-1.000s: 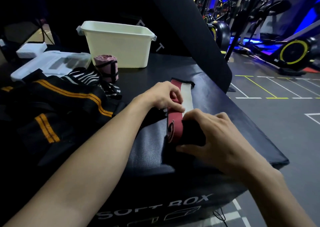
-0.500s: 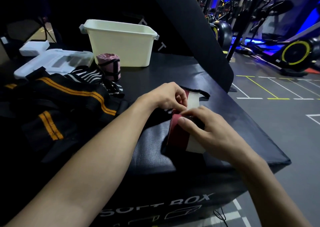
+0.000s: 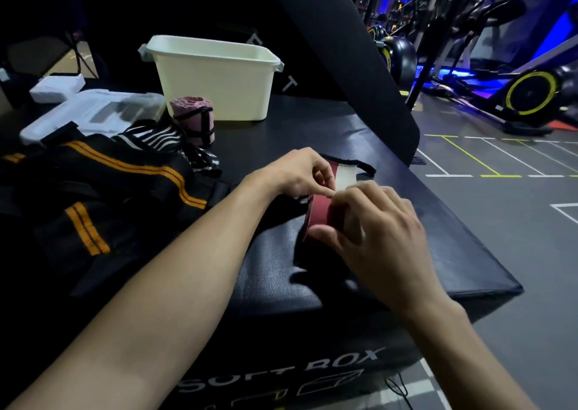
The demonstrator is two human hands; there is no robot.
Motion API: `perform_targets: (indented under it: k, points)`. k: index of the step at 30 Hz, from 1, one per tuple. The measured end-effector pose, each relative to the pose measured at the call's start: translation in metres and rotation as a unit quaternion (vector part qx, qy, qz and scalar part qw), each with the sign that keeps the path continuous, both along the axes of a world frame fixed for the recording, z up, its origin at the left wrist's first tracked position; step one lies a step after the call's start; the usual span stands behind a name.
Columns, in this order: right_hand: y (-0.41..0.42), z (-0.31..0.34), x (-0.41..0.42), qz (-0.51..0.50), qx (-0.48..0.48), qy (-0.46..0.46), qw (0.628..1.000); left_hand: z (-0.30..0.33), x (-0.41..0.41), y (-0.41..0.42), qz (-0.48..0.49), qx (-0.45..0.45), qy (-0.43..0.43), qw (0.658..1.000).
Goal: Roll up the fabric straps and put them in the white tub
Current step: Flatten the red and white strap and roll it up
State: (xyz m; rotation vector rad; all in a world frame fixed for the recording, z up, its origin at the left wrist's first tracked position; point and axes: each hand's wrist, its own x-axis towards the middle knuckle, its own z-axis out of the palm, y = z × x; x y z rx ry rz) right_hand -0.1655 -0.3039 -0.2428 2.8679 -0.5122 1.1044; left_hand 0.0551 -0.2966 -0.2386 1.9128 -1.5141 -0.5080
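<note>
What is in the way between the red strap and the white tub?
Nothing visible blocks it. Both hands hold the red strap, and the dark box top between it and the white tub lies bare. The pink roll stands off to the left of that path.

We see a cream-white tub [image 3: 215, 78] on a black padded box [image 3: 312, 134] with pale grey lettering on its front. Beside the tub stands a dusty pink rolled strap [image 3: 194, 119] banded in black. Nearer lie a black-and-white striped strap [image 3: 156, 136] and black straps with paired orange stripes [image 3: 125, 172]. The strap between our hands [image 3: 319, 212] is dark red with a white section and black edging.
</note>
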Motion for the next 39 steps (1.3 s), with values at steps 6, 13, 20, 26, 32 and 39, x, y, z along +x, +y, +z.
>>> perform_targets:
  k: [6,13,20,26,32,39]
  points:
    - [-0.02,0.002,-0.006,0.007,0.042,0.128,0.991,-0.001,0.003,0.001,0.026,-0.033,-0.02,0.999]
    - [-0.033,0.008,-0.007,0.057,0.123,0.084,0.987,0.002,0.007,0.002,0.016,-0.043,-0.003,0.999]
    - [-0.038,0.01,-0.012,0.103,0.248,0.059,0.962,0.013,-0.002,0.009,-0.07,0.018,0.024,0.997]
    - [-0.042,0.003,0.007,0.048,0.337,0.039,0.939,0.012,0.003,0.007,-0.061,-0.001,0.047,0.997]
    - [-0.037,-0.001,0.016,0.026,0.306,-0.01,0.952,0.012,0.003,0.007,-0.036,-0.006,0.073,0.997]
    - [-0.04,-0.006,0.018,-0.027,0.243,0.015,0.969,0.015,-0.001,0.006,-0.016,-0.012,0.114,0.993]
